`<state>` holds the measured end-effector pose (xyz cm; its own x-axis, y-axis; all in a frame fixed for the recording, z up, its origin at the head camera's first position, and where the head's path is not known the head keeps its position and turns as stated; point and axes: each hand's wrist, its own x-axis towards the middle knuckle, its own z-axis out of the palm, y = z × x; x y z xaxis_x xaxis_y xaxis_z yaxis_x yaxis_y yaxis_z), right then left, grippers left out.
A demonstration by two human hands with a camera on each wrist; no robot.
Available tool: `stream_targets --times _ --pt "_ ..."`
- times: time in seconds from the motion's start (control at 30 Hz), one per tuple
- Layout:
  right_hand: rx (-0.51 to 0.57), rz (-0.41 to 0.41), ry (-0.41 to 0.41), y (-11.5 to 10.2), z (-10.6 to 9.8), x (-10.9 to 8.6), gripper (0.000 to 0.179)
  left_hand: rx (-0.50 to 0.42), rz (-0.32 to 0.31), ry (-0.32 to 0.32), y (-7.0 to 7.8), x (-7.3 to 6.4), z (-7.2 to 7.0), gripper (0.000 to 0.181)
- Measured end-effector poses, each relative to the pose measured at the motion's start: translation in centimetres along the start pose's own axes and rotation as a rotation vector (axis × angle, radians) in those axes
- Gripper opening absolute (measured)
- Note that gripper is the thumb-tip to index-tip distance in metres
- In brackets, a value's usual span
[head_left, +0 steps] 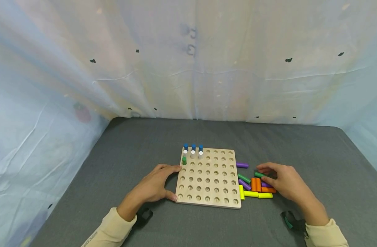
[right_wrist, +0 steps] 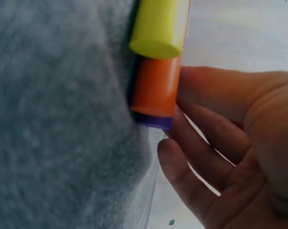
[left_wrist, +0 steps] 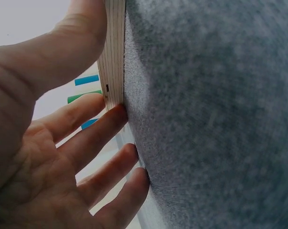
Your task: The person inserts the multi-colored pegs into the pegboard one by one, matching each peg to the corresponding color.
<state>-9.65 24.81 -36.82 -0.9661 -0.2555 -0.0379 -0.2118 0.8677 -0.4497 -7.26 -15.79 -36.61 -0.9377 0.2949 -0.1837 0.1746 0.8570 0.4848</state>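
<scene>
A square wooden pegboard [head_left: 211, 176] with rows of round holes lies on the grey cloth. Blue pegs [head_left: 193, 146] stand along its far left edge, white pegs [head_left: 192, 154] in the row before them, and one green peg [head_left: 184, 160] at the left of the third row. Along the board's left side, my left hand [head_left: 154, 183] rests with thumb at the near corner and index fingertip farther up the edge. To the right, my right hand [head_left: 285, 180] pinches a loose green peg [head_left: 258, 174] between thumb and fingers; in the right wrist view, an orange peg [right_wrist: 156, 88] hides the thumb tip.
Loose pegs lie against the board's right side: a purple peg [head_left: 242, 165], another green peg [head_left: 244, 178], upright-lying orange pegs [head_left: 256, 184] and several yellow pegs [head_left: 265, 195]. Grey cloth [head_left: 139, 144] covers the table, with a pale curtain [head_left: 219, 68] behind it.
</scene>
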Motion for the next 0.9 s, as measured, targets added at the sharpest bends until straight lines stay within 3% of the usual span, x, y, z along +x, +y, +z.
stream_targets --times 0.4,0.9 --pt "-0.043 0.021 -0.012 -0.16 0.42 0.29 0.027 -0.006 0.002 -0.003 0.04 -0.06 -0.08 0.098" --pt "-0.036 -0.023 0.058 -0.41 0.12 0.19 0.032 -0.008 0.007 -0.001 -0.03 -0.07 -0.03 0.097"
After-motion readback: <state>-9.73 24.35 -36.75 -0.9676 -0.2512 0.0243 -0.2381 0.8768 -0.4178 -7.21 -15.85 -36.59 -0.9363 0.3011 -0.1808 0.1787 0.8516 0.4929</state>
